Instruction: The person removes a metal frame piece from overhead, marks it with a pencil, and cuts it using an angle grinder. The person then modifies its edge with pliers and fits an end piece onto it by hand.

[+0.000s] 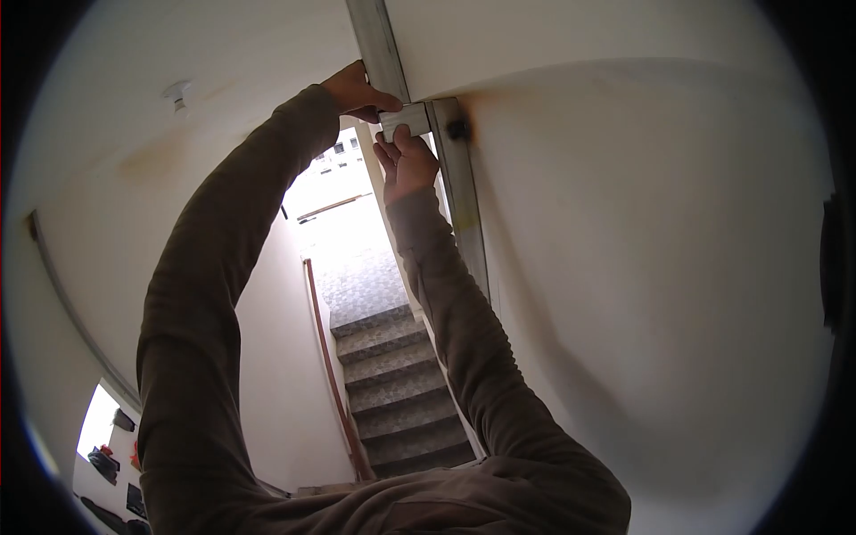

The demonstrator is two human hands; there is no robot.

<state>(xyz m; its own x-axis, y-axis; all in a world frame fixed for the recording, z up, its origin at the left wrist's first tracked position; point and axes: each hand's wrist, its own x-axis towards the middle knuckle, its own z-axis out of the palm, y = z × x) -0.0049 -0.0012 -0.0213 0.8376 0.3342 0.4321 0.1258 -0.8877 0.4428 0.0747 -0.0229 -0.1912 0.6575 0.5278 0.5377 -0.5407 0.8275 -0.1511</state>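
Both arms are raised high, in long dark sleeves. A short, pale, ribbed rectangular piece of trunking cover (pixel 412 118) sits at the corner where the upper trunking (pixel 382 49) meets the vertical trunking (pixel 460 201). From below, my right hand (pixel 413 165) is closed on this piece, thumb across its face and fingers curled at its left end. My left hand (pixel 355 92) comes from the upper left, its fingers pinched at the piece's upper left corner, close against the upper trunking. Part of the left fingers' grip is hidden.
Below, a grey stairway (pixel 397 383) with a brown handrail (pixel 330 357) runs by a bright opening (pixel 334 201). A dark, scorched-looking spot (pixel 458 131) marks the wall beside the trunking. A lamp holder (pixel 179 94) hangs from the ceiling. Several objects hang at the lower left.
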